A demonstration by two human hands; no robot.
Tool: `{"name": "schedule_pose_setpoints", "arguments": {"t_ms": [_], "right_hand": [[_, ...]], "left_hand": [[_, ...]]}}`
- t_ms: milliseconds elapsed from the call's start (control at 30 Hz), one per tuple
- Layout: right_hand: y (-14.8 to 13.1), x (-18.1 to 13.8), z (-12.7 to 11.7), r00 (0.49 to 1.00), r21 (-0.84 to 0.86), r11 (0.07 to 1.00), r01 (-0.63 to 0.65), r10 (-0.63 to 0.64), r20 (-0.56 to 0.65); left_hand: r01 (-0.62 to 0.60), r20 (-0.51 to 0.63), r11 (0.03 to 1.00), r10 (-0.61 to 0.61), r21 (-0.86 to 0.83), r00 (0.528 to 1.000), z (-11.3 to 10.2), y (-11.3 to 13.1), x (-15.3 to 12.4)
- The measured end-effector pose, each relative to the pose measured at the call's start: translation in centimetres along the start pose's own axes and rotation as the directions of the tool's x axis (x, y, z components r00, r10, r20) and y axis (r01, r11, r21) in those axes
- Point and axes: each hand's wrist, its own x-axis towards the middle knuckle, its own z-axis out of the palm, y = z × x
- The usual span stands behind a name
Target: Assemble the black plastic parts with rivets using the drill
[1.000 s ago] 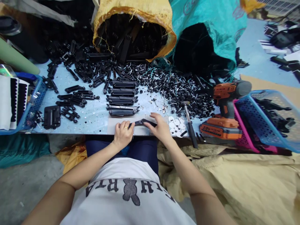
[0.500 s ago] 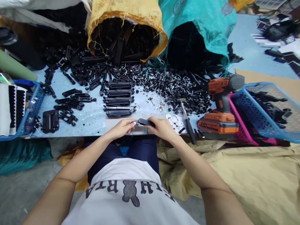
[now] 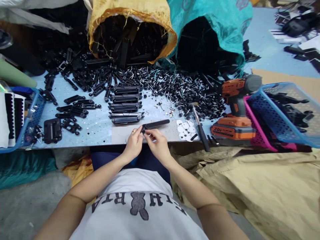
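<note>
A long black plastic bar lies at the near edge of the pale blue table, its left end between my two hands. My left hand pinches that left end, fingers closed. Close against it, my right hand has its fingertips pinched at the same end; whatever small piece it holds is hidden. A stack of finished black bars lies just beyond. White round discs lie to the right of my hands.
A hammer and an orange cordless drill lie at right, beside blue and pink baskets. Heaps of black parts and pins spill from a yellow sack and a teal sack. A blue basket stands at left.
My right hand has slid left off the bar's middle to its left end, meeting my left hand. The bar's right end now lies uncovered on the table.
</note>
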Motion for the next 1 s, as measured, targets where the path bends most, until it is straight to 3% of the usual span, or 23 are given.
{"name": "schedule_pose_setpoints", "arguments": {"t_ms": [133, 267, 467, 667, 1000], "right_hand": [[0.2, 0.0, 0.4, 0.988, 0.056, 0.988, -0.146, 0.149, -0.039], [0.4, 0.2, 0.3, 0.966, 0.171, 0.952, -0.254, 0.257, 0.008], [1.3, -0.2, 0.4, 0.955, 0.350, 0.890, -0.291, 0.295, 0.043], [1.9, -0.3, 1.0, 0.912, 0.553, 0.739, -0.386, 0.398, 0.104], [1.8, -0.5, 1.9, 0.908, 0.690, 0.640, -0.340, 0.414, 0.064]], "left_hand": [[-0.052, -0.014, 0.994, 0.054, 0.095, 0.998, 0.8, -0.5, -0.6], [-0.114, 0.005, 0.979, 0.114, 0.168, 0.993, 1.1, -0.7, -0.9], [-0.180, 0.025, 0.960, 0.178, 0.217, 0.984, 1.0, -0.7, -1.0], [-0.155, 0.021, 0.967, 0.154, 0.203, 0.988, 1.0, -0.6, -1.0], [-0.115, 0.008, 0.979, 0.115, 0.166, 0.993, 1.3, -0.2, -1.1]]}}
